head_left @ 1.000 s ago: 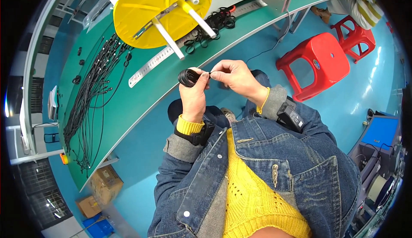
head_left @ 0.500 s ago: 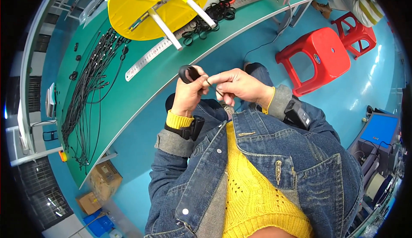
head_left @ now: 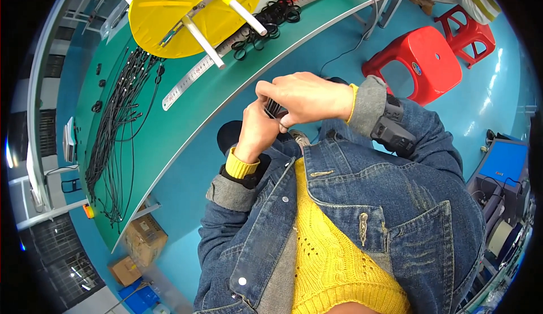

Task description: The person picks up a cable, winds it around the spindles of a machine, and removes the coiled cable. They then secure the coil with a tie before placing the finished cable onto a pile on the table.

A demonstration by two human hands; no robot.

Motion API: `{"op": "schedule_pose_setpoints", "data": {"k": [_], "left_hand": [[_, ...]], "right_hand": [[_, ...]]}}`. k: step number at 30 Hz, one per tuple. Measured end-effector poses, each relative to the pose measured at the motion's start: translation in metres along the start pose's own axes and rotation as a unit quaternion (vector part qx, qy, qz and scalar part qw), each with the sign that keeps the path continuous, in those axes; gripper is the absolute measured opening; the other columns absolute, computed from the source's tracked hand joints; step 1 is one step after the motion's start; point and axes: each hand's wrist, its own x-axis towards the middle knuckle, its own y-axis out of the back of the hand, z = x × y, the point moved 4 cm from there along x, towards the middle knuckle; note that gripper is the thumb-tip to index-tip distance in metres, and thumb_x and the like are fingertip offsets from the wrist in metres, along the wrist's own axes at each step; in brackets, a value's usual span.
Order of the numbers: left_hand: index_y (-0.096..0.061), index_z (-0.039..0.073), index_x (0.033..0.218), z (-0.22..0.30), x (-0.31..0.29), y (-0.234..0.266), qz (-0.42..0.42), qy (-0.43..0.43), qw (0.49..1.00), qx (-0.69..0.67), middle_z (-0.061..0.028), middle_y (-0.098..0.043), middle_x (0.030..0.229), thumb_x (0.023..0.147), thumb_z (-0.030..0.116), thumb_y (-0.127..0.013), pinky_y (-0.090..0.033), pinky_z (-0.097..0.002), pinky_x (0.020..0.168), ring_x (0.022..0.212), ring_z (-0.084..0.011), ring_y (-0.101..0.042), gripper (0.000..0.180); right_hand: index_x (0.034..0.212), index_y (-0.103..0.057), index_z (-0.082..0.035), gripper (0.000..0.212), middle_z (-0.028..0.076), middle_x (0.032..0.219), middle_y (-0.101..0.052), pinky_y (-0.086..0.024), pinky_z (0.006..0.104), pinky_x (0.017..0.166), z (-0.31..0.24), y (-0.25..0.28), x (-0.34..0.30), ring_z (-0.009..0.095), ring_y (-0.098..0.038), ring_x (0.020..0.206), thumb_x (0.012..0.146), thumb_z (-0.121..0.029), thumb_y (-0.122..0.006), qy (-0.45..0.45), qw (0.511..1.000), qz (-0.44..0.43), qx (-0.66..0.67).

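My left hand (head_left: 256, 132) is closed around a small coil of black cable (head_left: 272, 108) in front of the bench edge. My right hand (head_left: 308, 97) reaches over from the right, its fingers bent round the top of the same coil and its thumb low, close to the left hand. Between the two hands only several dark loops show; my fingers cover the remainder. On the green bench (head_left: 169, 130) to the left lies a long bundle of loose black cables (head_left: 121, 116). A pile of coiled black cables (head_left: 271, 24) rests at the far edge.
A yellow disc (head_left: 181, 8) with white rods stands over the bench, beside a long steel ruler (head_left: 186, 79). Red stools (head_left: 421, 59) stand at right on the blue floor. Cardboard boxes (head_left: 144, 235) sit below the bench at left.
My right hand has moved up and over the left one, onto the coil. The left hand has turned, and the black loop that stood out above it is now mostly covered.
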Motion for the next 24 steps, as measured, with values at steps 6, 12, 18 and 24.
{"op": "schedule_pose_setpoints", "data": {"k": [6,12,18,24], "left_hand": [[-0.056,0.000,0.101,-0.014,-0.015,0.016,0.055,-0.087,0.983,-0.150,-0.0031,-0.061,0.080,0.064,0.002,-0.069,-0.048,-0.0287,0.064,0.075,-0.0127,-0.058,0.040],[-0.056,0.002,0.097,-0.014,-0.018,0.006,0.056,-0.112,0.988,-0.095,-0.0098,-0.062,0.080,0.064,0.003,-0.067,-0.047,-0.0307,0.059,0.071,-0.0149,-0.060,0.035],[-0.057,-0.001,0.088,-0.049,-0.031,0.006,0.131,-0.144,0.980,0.035,-0.0169,-0.061,0.073,0.066,0.007,-0.064,-0.047,-0.0324,0.055,0.064,-0.0181,-0.061,0.025],[-0.058,0.004,0.078,-0.073,-0.048,0.050,-0.181,0.224,0.931,-0.223,-0.0043,-0.057,0.061,0.069,0.018,-0.067,-0.045,-0.0278,0.049,0.053,-0.0116,-0.055,0.019]], "right_hand": [[0.105,-0.046,-0.004,0.035,0.005,0.073,-0.058,-0.046,0.0256,0.051,0.020,-0.045,-0.008,0.010,-0.056,0.059,0.077,-0.017,-0.063,-0.096,0.784,0.027,0.612],[0.094,-0.050,-0.004,0.028,0.012,0.059,-0.055,-0.043,0.0341,0.042,-0.014,-0.022,-0.002,0.026,-0.056,0.050,0.080,-0.026,-0.060,-0.004,0.974,0.215,0.067],[0.085,-0.049,-0.001,0.032,0.015,0.056,-0.053,-0.044,0.0386,0.046,-0.029,-0.059,0.025,0.030,-0.058,0.054,0.079,-0.030,-0.062,-0.024,0.984,0.174,0.009],[0.083,-0.051,-0.001,0.028,0.010,0.055,-0.054,-0.041,0.0341,0.047,-0.017,-0.074,0.033,0.021,-0.055,0.049,0.080,-0.027,-0.060,-0.136,0.948,-0.050,0.283]]}}
